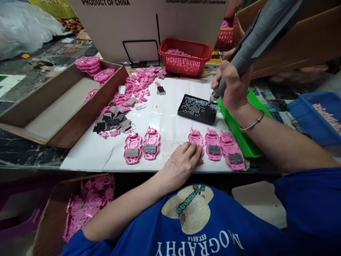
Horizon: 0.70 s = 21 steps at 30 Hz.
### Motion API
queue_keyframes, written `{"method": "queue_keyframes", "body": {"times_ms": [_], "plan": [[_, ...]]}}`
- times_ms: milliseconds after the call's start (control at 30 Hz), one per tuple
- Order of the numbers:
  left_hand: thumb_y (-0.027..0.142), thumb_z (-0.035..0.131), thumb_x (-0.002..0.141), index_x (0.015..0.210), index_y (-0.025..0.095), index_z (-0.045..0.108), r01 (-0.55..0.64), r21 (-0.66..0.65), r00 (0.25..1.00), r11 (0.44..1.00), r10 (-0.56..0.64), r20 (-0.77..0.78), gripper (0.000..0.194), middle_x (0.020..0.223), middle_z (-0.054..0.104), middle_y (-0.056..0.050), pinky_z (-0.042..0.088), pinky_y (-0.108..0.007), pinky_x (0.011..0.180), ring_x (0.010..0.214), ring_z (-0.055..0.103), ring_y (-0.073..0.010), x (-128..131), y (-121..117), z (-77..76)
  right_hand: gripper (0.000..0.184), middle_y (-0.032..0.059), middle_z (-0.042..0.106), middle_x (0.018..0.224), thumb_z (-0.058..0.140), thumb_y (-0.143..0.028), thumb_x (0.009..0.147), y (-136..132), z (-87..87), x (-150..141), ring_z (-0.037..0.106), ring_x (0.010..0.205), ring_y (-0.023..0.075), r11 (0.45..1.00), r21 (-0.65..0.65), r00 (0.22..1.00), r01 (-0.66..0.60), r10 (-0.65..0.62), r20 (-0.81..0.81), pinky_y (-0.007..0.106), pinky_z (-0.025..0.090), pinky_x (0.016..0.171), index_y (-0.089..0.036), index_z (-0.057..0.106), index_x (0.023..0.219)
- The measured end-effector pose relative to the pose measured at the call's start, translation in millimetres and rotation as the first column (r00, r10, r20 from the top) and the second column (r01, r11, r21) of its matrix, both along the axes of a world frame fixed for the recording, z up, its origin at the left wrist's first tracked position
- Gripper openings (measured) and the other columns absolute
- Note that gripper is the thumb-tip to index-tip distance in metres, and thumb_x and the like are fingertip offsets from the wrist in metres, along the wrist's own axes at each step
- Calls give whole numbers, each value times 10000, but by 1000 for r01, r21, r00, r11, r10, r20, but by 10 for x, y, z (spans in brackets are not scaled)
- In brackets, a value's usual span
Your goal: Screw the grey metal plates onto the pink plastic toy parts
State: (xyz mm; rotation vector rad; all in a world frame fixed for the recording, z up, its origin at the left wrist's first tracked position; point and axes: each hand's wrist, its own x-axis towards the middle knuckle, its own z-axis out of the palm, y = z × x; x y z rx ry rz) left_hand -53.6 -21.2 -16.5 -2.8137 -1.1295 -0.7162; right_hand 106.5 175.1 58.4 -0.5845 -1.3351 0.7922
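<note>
My right hand [236, 83] grips a grey electric screwdriver [255, 44], its bit pointing down into a black tray [197, 120] of small silvery screws. My left hand [182, 163] lies with bent fingers over the lower part of a pink plastic shell [195, 137], which it hides. To the right of that shell are two more, a middle shell [213, 137] and an outer shell [230, 145], each with a grey plate at its lower end. Two similar pieces, a left shell [132, 142] and its neighbour [151, 137], sit left of my left hand.
Pink small parts [140, 83] and grey plates [115, 119] are heaped at left, beside a cardboard tray [61, 131]. A red basket [186, 67] stands behind. A green basket [246, 145] and blue bin [306, 110] are at right. A box of pink pieces [90, 206] sits below the table.
</note>
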Motion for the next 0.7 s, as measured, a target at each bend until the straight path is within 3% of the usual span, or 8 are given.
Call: {"method": "queue_keyframes", "body": {"times_ms": [400, 700], "plan": [[262, 487, 1003, 1237, 48, 537, -9, -6, 1000, 1000, 9, -16, 321, 1145, 637, -171, 544, -391, 846, 1059, 582, -268, -1, -6, -25, 315, -83, 478, 542, 783, -527, 652, 143, -187, 11, 443, 388, 132, 998, -31, 999, 46, -46, -14, 335, 349, 399, -359, 574, 818], [263, 489, 1002, 1213, 42, 556, -8, 3, 1000, 1000, 8, 15, 313, 1110, 637, -165, 541, -382, 830, 1035, 577, -263, 3, 3, -10, 338, -96, 494, 556, 792, -524, 658, 159, -191, -5, 425, 394, 110, 1000, -12, 1000, 13, -14, -13, 315, 308, 395, -354, 551, 823]]}}
